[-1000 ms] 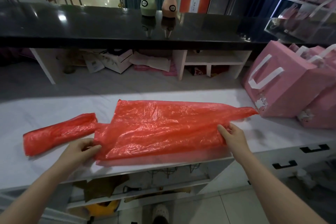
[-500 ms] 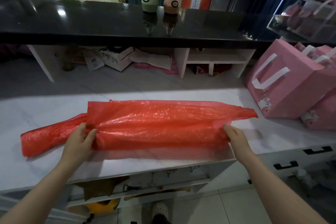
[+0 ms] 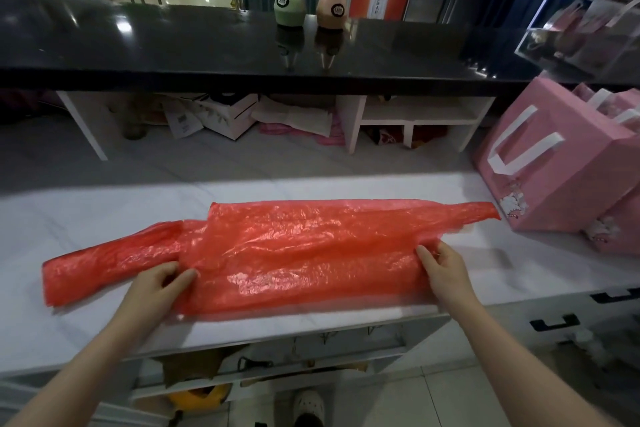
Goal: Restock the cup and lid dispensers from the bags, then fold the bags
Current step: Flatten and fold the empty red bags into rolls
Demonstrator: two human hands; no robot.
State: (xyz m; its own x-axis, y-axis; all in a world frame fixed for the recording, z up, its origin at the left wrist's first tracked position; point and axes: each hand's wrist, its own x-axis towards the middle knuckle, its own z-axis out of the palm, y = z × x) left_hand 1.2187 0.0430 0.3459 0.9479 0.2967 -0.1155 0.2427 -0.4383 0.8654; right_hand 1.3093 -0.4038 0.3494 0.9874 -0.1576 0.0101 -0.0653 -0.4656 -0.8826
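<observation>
A thin red plastic bag point(image 3: 298, 250) lies flattened lengthwise on the white counter point(image 3: 86, 218), folded over itself into a long strip. Its handles trail off to the left and right ends. My left hand point(image 3: 157, 289) pinches the bag's near edge toward its left side, thumb and fingers closed on the plastic. My right hand point(image 3: 441, 269) pinches the near edge at the right side. No cups, lids or dispensers are in view.
Pink gift bags point(image 3: 561, 163) with white handles stand at the right of the counter. A black upper counter point(image 3: 207, 45) behind carries a green bottle point(image 3: 289, 3) and a pink bottle point(image 3: 334, 5). Boxes and papers point(image 3: 221, 116) sit under it.
The bag's near half has been folded up and over, making a narrower strip. Both hands have shifted with the near edge and still pinch it.
</observation>
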